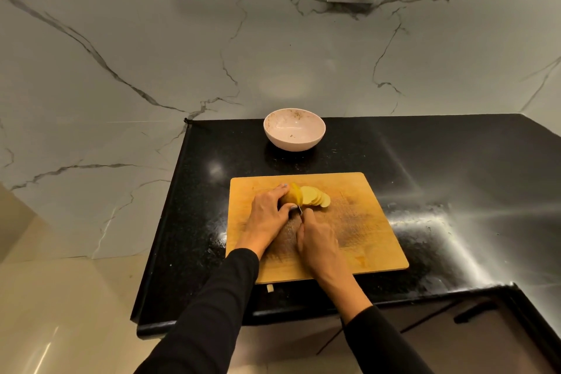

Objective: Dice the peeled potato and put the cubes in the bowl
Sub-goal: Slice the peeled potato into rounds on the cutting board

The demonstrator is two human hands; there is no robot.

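Head view — left hand (267, 212) fingers curled over potato (292, 195); right hand (317, 241) clamps knife (299, 209).

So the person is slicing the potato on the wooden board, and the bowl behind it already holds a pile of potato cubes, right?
Not quite. The head view shows the bowl holds no potato cubes, only a few specks. The rest stands: the left hand holds the potato on the wooden board, the right hand grips the knife, and cut slices lean beside it.
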